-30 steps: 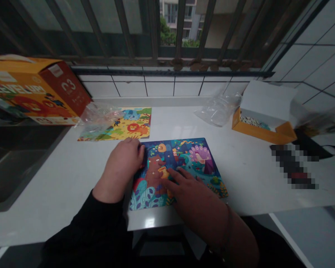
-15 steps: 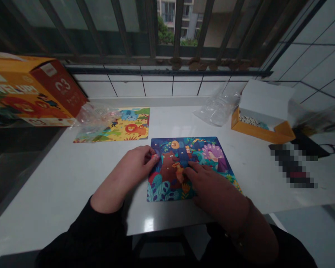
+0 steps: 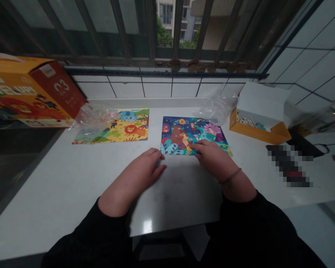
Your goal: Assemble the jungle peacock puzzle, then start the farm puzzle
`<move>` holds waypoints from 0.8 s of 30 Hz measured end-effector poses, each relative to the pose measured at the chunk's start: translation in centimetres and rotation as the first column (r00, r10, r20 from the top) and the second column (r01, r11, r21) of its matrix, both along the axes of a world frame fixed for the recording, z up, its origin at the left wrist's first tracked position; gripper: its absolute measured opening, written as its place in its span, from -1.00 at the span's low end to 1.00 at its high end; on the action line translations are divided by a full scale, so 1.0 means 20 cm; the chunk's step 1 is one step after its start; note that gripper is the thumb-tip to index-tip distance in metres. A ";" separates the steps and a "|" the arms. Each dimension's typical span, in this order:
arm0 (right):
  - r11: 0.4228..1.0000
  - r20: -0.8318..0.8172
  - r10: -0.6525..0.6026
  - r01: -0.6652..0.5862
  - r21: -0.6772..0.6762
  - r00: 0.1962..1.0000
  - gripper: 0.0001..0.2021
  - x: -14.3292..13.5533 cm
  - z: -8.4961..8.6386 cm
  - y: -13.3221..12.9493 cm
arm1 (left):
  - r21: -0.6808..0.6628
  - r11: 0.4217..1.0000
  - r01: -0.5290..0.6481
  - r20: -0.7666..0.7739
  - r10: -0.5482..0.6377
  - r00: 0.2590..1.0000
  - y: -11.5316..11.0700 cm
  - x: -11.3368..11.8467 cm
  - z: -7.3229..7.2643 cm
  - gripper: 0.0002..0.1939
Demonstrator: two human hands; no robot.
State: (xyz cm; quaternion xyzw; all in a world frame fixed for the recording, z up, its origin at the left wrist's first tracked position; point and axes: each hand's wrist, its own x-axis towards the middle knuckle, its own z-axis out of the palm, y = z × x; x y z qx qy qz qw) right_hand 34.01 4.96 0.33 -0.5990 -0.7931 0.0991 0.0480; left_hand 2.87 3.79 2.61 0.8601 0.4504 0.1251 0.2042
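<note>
A dark blue puzzle picture with a bear, a fox and plants lies flat on the white counter in front of me. My left hand is by its lower left corner, thumb and fingers apart, holding nothing. Whether those fingertips touch the corner I cannot tell. My right hand rests its fingertips on the picture's lower edge, fingers stretched out, with its thumb just below that edge. To the left lies a yellow savanna picture with lions and an elephant, partly under a clear plastic bag.
An orange and red puzzle box stands at the far left beside a dark sink. Behind the blue picture lies another clear plastic bag. An open orange box at right holds small pieces. A blurred-out dark item lies nearer me.
The blue puzzle picture has slid away from me toward the wall. My right hand has moved forward with it, while my left hand has come off its left side to the near corner.
</note>
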 end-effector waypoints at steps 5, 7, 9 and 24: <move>0.995 0.016 -0.040 0.038 0.087 0.999 -0.51 -0.01 -0.03 0.18 | -0.002 1.000 -0.007 -0.050 0.007 0.999 -0.01 0.00 -0.02 -0.79; 0.992 0.019 -0.056 0.053 0.115 0.998 -0.47 -0.01 -0.03 0.23 | -0.004 1.000 -0.005 -0.058 0.005 0.998 -0.01 0.00 -0.02 -0.80; 0.990 0.013 -0.066 0.064 0.129 0.998 -0.45 0.01 -0.03 0.28 | -0.011 1.000 0.008 -0.072 -0.009 0.997 0.00 0.01 -0.02 -0.82; 0.710 -0.206 -0.561 0.594 0.378 0.802 -0.55 0.41 0.16 0.33 | -0.032 0.999 0.033 -0.102 -0.036 0.994 0.01 0.02 0.00 -0.84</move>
